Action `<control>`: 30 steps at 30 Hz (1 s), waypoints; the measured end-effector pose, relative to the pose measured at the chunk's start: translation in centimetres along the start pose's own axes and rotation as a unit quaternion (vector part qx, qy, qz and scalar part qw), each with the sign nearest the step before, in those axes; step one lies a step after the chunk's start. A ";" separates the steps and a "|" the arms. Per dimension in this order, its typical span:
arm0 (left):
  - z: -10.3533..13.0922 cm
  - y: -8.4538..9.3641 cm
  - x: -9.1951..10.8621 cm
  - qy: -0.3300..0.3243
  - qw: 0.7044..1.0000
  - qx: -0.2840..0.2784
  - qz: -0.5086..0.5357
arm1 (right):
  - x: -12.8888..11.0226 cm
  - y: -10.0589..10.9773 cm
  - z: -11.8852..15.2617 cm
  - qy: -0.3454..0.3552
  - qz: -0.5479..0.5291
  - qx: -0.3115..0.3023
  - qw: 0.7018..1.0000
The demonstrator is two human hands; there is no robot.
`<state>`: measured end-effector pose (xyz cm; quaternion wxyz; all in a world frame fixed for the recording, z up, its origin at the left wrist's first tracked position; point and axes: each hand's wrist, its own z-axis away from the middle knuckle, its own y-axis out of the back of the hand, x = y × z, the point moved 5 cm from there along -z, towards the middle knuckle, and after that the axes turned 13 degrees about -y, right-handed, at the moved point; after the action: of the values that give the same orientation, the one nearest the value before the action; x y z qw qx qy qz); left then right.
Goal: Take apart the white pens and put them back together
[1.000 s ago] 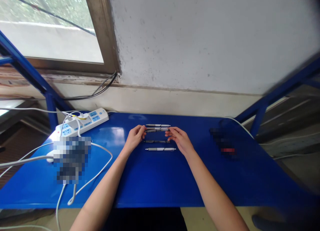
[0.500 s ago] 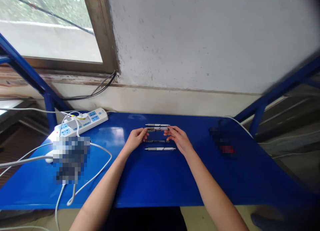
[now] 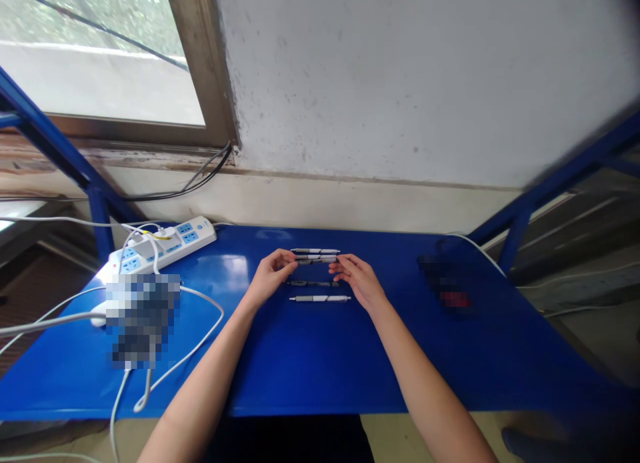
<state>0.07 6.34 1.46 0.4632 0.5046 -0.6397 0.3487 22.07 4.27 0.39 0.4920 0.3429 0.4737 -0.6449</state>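
Note:
Several click pens lie side by side across the blue table (image 3: 320, 363). At the far side, a white-and-grey pen (image 3: 320, 251), another white pen (image 3: 320, 257) and a dark pen (image 3: 316, 261) lie close together. My left hand (image 3: 273, 276) has its thumb and index finger about the left ends of this group. At their right ends, my right hand (image 3: 359, 279) closes its thumb and index finger, other fingers curled below. Nearer to me, a black pen (image 3: 314, 283) and a white-and-grey pen (image 3: 320, 298) lie apart from the group, untouched.
A white power strip (image 3: 193, 235) with plugs and white cables (image 3: 220, 309) occupies the left side, beside a blurred-out object (image 3: 145, 323). Another blurred dark item (image 3: 445, 286) lies on the right. Blue frame bars (image 3: 520, 216) and a wall bound the table.
My left index finger has shifted away from me, and its fingers have drawn off the black pen's left end. The dark pen sits slightly closer to the far pens. My right hand has barely moved.

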 end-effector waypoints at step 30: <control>0.2 -0.6 0.0 0.034 0.988 0.017 0.148 | -0.5 -0.3 0.5 0.028 -0.012 -0.048 0.998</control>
<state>0.60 6.03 1.41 0.4191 0.4002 -0.6853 0.4410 21.89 3.95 1.10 0.4868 0.3314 0.5216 -0.6174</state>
